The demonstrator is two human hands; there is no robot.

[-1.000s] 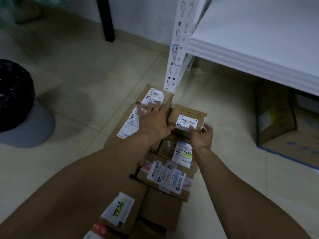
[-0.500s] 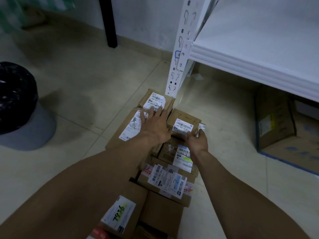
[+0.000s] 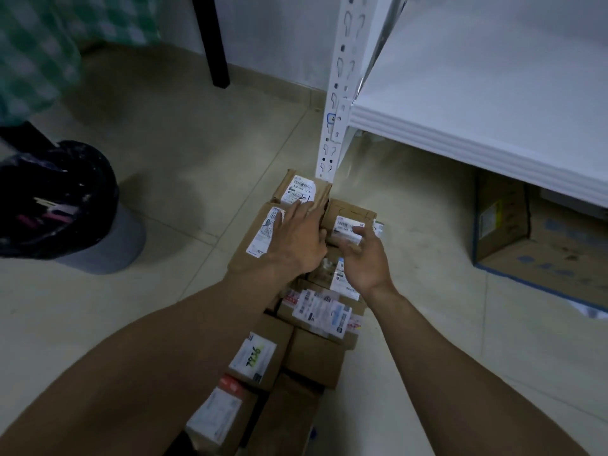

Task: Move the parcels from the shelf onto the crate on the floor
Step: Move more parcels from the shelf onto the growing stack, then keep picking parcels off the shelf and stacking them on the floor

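In the head view, the parcels (image 3: 316,353) are lying piled in a row on the floor (image 3: 184,166), running from 6 o'clock toward 12 o'clock and ending at the foot of the white shelf (image 3: 477,93). The left hand (image 3: 296,238) is lying flat with its fingers spread on a long parcel (image 3: 260,238), gripping nothing. Just at its 3 o'clock, the right hand (image 3: 362,258) is open with its fingers relaxed, and its fingertips are reaching the white label of a small parcel (image 3: 348,218). A bin (image 3: 65,205) is standing at 9 o'clock of the pile. A cardboard box (image 3: 526,238) is sitting under the shelf at 3 o'clock.
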